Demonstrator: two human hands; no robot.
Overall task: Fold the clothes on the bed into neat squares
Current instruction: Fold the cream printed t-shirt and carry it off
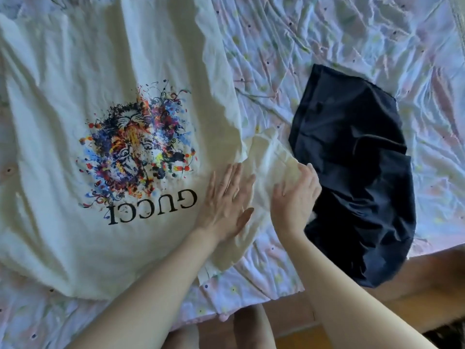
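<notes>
Two hands flatten a cream T-shirt spread across a flower-print bed sheet.

The left hand presses flat, fingers straight, on the shirt beside the printed lettering; the right hand, fingers loosely extended and holding nothing, rests on the sleeve, which reaches toward a dark garment lying just right of it. The shirt's long axis runs away from the hands, print upside down. Crumpled sheet lies open beyond; the bed's near edge sits below the wrists.

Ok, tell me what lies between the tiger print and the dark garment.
In the head view: both hands, left and right, on the white T-shirt's sleeve, between print and dark garment.
</notes>
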